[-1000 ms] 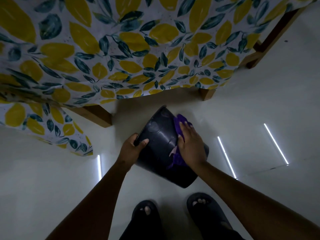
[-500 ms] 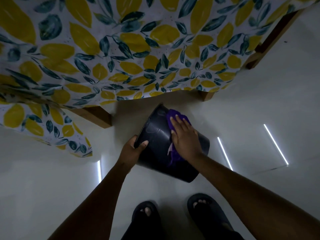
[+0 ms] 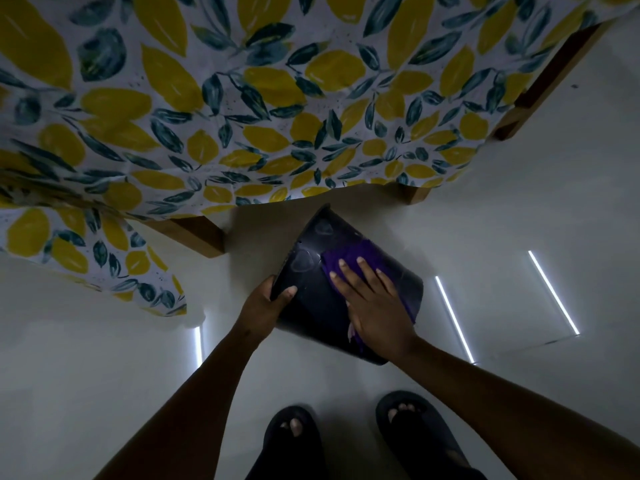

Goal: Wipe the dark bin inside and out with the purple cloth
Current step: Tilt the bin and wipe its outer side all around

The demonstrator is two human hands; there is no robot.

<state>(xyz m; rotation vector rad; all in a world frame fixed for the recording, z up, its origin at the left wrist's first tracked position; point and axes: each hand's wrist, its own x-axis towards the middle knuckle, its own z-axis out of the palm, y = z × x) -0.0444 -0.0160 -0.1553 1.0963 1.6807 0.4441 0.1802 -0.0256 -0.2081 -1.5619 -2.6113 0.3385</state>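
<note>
The dark bin (image 3: 318, 247) is held tilted above the pale floor, its outer wall turned up toward me and its mouth out of sight. My left hand (image 3: 266, 303) grips its left edge, thumb on the outer wall. My right hand (image 3: 375, 303) lies flat, fingers spread, pressing the purple cloth (image 3: 353, 254) against the bin's outer wall. The cloth shows beyond my fingertips and along the right side of my palm; the rest is under my hand.
A table with a yellow-and-teal leaf tablecloth (image 3: 242, 98) fills the upper view, its wooden legs (image 3: 197, 233) just left of and behind the bin. My feet in dark sandals (image 3: 412, 431) stand below the bin. Light strips reflect on the glossy floor (image 3: 453, 320).
My right hand and the cloth have slid across the bin's outer wall, and the bin has turned slightly in my left hand's grip. The left hand has stayed on the edge.
</note>
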